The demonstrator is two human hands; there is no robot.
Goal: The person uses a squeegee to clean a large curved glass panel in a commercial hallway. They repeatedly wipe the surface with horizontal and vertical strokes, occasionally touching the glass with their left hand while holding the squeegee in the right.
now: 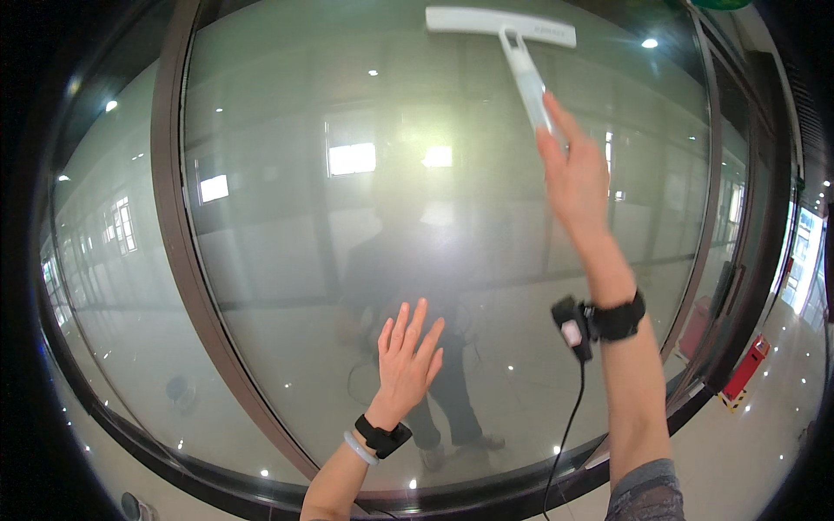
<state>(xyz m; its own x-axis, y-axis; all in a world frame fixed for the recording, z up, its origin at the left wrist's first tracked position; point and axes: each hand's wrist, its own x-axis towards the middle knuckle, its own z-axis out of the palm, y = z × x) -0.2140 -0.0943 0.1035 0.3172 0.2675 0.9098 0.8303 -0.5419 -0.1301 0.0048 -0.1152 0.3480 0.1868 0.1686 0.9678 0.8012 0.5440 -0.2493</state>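
Note:
My right hand (576, 172) is raised and grips the pale handle of a white window squeegee (502, 25). The squeegee's wide head lies across the upper part of a large glass pane (280, 247), tilted a little down to the right. Whether its blade presses on the glass cannot be made out. Lower down, my left hand (409, 361) is spread in front of the pane with nothing in it. I cannot tell if its fingers touch the glass. A dim reflection of a person shows in the pane.
A brown frame post (172, 163) borders the pane on the left, and a dark sill (456, 498) runs below. At right, a red box (747, 366) stands on the shiny floor (723, 456). A black cable (565, 449) hangs from the device (573, 329) on my right wrist.

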